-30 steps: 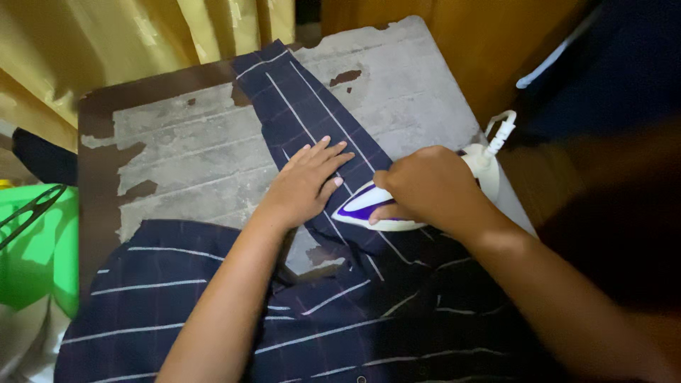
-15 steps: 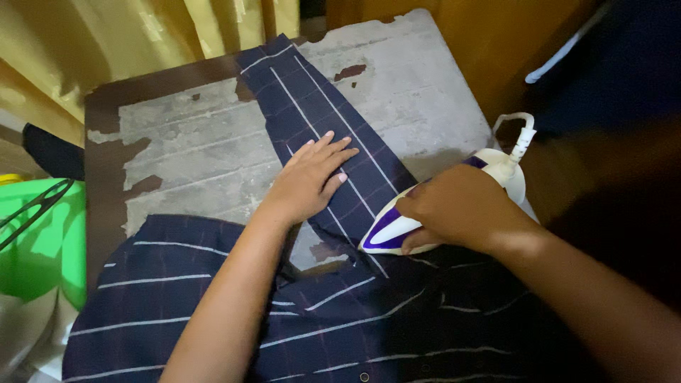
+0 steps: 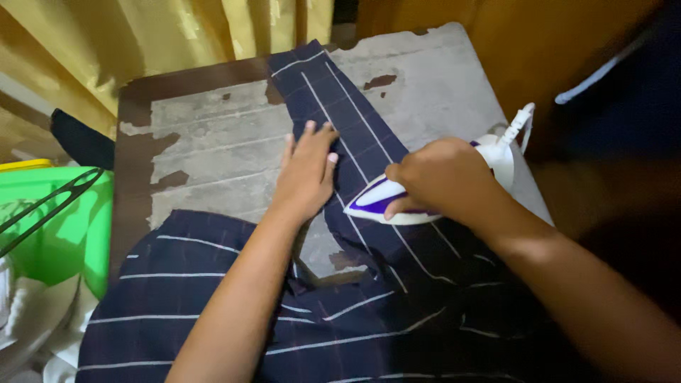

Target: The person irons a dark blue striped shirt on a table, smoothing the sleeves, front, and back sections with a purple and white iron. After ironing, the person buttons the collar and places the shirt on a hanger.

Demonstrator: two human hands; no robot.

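The right hand [image 3: 443,177] is closing its grip around the iron [image 3: 425,195], pressing the shirt sleeve [image 3: 355,135] on the table [image 3: 206,149]; the left hand [image 3: 306,174], open, is flattening the fabric.

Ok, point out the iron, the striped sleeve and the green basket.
iron [image 3: 379,198]: head view, white and purple nose.
striped sleeve [image 3: 319,85]: head view, upper end beyond the fingers.
green basket [image 3: 53,234]: head view, side wall.

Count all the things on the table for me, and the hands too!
Hands: 2, left hand flat on the shirt, right hand gripping the iron
Irons: 1, white and purple iron
Shirts: 1, dark blue striped shirt
Total: 4
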